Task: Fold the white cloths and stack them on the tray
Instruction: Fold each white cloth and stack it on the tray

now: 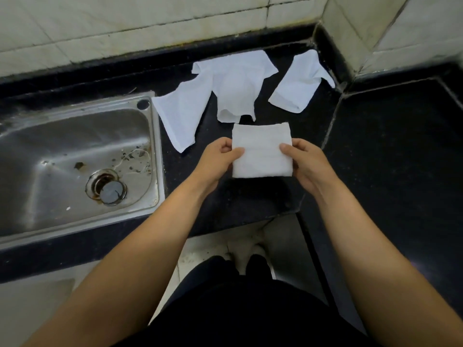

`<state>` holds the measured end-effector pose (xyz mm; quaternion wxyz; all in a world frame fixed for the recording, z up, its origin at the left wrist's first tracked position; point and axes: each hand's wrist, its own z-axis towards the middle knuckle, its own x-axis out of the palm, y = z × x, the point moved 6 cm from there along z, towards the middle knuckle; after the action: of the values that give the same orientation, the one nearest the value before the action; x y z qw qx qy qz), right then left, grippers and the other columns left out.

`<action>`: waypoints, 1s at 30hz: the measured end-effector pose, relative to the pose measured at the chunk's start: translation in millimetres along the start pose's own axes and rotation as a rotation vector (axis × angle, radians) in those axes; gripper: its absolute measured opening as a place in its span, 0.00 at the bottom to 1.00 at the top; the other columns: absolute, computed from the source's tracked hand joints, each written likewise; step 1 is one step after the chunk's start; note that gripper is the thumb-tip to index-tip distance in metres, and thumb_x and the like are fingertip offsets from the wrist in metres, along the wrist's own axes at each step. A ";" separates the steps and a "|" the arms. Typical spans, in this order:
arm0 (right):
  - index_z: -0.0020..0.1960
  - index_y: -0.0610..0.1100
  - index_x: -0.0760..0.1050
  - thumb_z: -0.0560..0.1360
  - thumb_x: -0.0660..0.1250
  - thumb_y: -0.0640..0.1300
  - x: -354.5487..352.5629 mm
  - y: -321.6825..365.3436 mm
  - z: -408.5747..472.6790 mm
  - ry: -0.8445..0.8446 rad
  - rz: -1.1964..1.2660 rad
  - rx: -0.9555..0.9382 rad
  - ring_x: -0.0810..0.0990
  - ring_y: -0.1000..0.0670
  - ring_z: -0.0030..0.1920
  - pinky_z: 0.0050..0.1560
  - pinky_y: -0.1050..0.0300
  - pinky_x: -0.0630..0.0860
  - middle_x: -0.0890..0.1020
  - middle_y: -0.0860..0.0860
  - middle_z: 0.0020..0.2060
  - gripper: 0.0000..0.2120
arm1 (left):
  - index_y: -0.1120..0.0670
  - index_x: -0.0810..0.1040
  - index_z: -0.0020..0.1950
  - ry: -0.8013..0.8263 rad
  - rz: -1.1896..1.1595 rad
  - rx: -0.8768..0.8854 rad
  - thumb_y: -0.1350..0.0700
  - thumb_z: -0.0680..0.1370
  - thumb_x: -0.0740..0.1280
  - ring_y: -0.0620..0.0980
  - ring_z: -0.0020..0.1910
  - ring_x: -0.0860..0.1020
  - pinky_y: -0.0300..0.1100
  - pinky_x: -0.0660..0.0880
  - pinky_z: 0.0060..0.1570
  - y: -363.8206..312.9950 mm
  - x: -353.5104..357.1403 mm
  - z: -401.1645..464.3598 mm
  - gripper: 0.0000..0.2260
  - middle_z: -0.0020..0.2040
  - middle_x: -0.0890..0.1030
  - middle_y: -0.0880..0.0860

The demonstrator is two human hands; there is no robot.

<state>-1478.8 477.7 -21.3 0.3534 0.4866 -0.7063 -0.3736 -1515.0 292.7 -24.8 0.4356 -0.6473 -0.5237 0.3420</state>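
Left hand [217, 159] and right hand [304, 161] pinch the folded cloth [261, 151] — no writing legible.

No legible text, label, brand, number or sign appears on any surface in view; the cloths, sink, bench and wall tiles carry none.

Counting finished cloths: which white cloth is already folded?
The folded cloth, a neat rectangle held between both hands; the other cloths lie rumpled on the counter behind it.

Steel sink [75, 136] with drain plug [113, 193], set in black countertop [388, 146]; tiled wall [125, 28] behind.
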 end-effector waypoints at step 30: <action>0.49 0.46 0.77 0.77 0.63 0.38 -128.9 -336.4 -725.6 -1.681 0.728 -0.255 0.80 0.52 0.41 0.40 0.58 0.77 0.81 0.50 0.45 0.05 | 0.54 0.78 0.47 1.646 0.622 -0.033 0.61 0.79 0.62 0.52 0.46 0.80 0.49 0.77 0.45 217.3 335.8 -580.7 0.06 0.47 0.82 0.52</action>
<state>-674.7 383.8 9.7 -0.1289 -0.2389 -0.7934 -0.5448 -837.3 485.4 3.8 0.5525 -0.8080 0.1517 -0.1375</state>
